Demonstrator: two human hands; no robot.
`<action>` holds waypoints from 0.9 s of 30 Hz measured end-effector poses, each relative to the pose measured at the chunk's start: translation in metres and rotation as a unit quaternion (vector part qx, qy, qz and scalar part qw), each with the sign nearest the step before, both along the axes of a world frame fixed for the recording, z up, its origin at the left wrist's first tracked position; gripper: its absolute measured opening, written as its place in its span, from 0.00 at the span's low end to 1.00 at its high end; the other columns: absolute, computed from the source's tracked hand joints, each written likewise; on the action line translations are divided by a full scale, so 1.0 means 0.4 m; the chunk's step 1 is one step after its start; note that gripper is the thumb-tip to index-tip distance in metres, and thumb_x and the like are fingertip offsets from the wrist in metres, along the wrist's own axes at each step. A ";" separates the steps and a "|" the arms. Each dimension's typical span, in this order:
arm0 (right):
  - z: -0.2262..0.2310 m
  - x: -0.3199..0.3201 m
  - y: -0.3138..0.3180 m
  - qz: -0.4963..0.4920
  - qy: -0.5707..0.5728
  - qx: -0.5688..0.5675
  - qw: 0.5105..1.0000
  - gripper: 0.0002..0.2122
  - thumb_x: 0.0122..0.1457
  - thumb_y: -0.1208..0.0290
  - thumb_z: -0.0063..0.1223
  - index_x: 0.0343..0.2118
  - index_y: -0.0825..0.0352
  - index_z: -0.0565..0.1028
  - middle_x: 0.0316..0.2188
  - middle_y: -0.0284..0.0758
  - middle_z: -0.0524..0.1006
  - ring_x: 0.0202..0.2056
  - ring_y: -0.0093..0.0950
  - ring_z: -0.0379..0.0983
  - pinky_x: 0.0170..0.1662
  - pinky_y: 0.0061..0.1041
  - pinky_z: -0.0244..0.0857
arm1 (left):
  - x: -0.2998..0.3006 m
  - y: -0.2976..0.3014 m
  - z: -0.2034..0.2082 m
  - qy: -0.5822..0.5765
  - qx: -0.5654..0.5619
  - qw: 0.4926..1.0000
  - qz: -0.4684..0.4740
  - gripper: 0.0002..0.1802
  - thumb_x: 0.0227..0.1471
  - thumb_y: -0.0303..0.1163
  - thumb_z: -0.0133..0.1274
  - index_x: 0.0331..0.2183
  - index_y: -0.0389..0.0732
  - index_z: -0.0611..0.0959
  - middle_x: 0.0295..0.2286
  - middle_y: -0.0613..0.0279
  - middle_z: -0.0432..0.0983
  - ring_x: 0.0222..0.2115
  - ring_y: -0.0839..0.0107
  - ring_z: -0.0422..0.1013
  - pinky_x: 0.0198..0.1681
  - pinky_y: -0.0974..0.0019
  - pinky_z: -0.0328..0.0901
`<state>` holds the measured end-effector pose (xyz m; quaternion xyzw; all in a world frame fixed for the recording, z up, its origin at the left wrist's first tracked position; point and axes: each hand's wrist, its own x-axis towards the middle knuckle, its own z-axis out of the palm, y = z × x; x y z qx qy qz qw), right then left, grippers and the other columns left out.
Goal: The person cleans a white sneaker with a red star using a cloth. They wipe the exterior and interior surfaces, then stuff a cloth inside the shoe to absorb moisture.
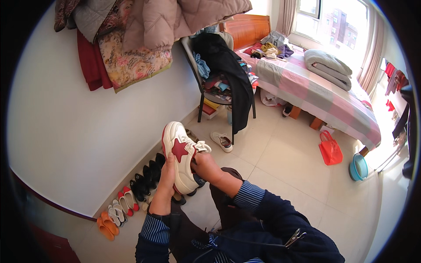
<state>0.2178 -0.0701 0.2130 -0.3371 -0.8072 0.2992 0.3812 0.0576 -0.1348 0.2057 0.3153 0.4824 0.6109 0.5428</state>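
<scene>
A cream sneaker (184, 169) with a red star on its side and a red sole edge is held up in front of me, its toe pointing away. My left hand (168, 173) is closed on its left side, the thumb along the upper. At the shoe's opening, just below the white laces, is my right hand (206, 166); its fingers go inside the opening and are hidden. Another pale sneaker (221, 141) rests on the floor beyond my right hand, near the chair.
Pairs of shoes line the wall, among them orange slip-ons (108, 225) and black shoes (139, 187). A chair (215, 94) heaped with clothes stands ahead. Right of it are a bed (298, 79), a red bag (330, 147) and a teal basin (358, 167). Coats (149, 26) hang upper left.
</scene>
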 end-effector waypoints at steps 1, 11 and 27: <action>-0.008 -0.013 0.008 -0.003 0.063 0.063 0.996 0.08 0.53 0.72 0.59 0.26 0.73 0.77 0.25 0.52 0.77 0.30 0.52 0.75 0.34 0.45 0.70 | 0.000 0.009 -0.002 0.031 -0.003 0.999 0.013 0.40 0.65 0.59 0.41 0.62 0.34 0.67 0.54 0.56 0.72 0.51 0.68 0.71 0.55 0.65 0.66; 0.014 0.021 -0.027 0.139 0.045 0.073 0.987 0.08 0.52 0.74 0.60 0.35 0.68 0.79 0.32 0.46 0.78 0.34 0.47 0.76 0.36 0.40 0.70 | -0.058 0.010 0.069 -0.019 0.068 0.997 -0.035 0.38 0.64 0.60 0.41 0.59 0.36 0.69 0.49 0.56 0.76 0.43 0.67 0.77 0.46 0.62 0.74; 0.180 0.034 -0.043 0.225 -0.106 0.302 0.920 0.11 0.45 0.76 0.58 0.35 0.62 0.78 0.41 0.33 0.74 0.45 0.36 0.71 0.48 0.33 0.69 | -0.020 -0.046 0.088 -0.198 0.064 0.975 -0.081 0.36 0.68 0.58 0.31 0.64 0.41 0.64 0.57 0.55 0.70 0.55 0.63 0.69 0.58 0.59 0.67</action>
